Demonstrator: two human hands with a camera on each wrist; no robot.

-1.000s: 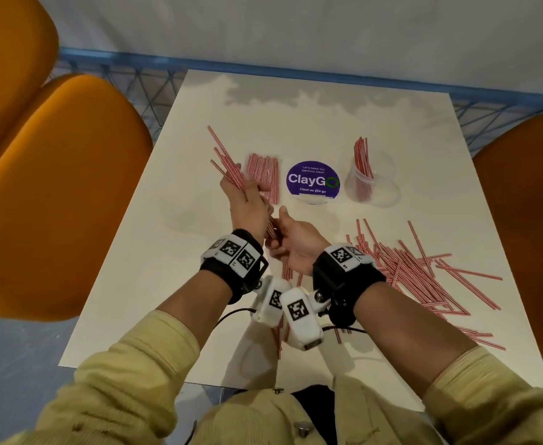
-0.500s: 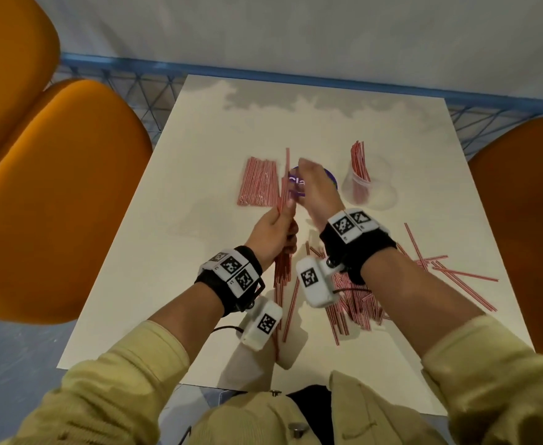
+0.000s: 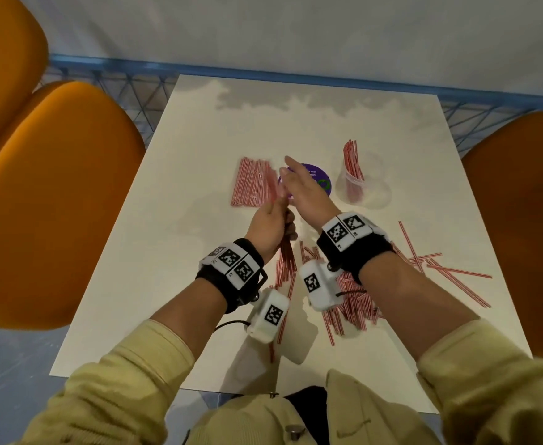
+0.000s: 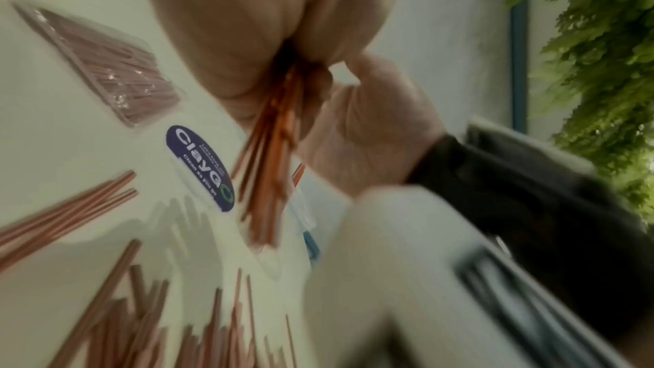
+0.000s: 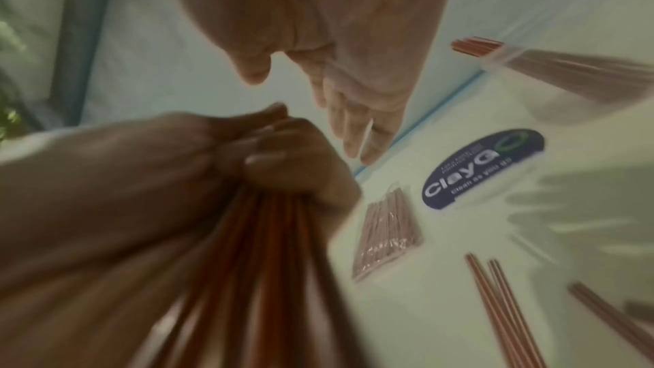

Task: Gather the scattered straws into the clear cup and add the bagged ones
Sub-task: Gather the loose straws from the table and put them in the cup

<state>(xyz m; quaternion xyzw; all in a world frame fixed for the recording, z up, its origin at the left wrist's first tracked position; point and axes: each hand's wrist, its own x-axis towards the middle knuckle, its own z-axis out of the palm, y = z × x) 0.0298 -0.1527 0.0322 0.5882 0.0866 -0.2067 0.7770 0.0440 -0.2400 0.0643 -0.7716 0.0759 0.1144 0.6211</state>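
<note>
My left hand (image 3: 275, 218) grips a bundle of red-and-white straws (image 3: 284, 248), held nearly upright over the white table (image 3: 173, 220); the right wrist view shows the fingers curled round the bundle (image 5: 269, 256). My right hand (image 3: 291, 170) hovers just beyond it with straight fingers (image 5: 353, 133) and holds nothing. The clear cup (image 3: 364, 191) stands at the back right with several straws (image 3: 351, 162) in it. A clear bag of straws (image 3: 250, 183) lies flat to the left of my hands. Loose straws (image 3: 424, 268) lie scattered on the right.
A purple round sticker (image 3: 319, 181) sits on the table between bag and cup, partly under my right hand. Orange chairs (image 3: 48, 200) flank the table on both sides. A blue rail (image 3: 263, 72) runs behind the far edge.
My left hand swung the bundle from tilted left to upright. My right hand rose from the bundle's lower end to its top and now spreads its fingers straight.
</note>
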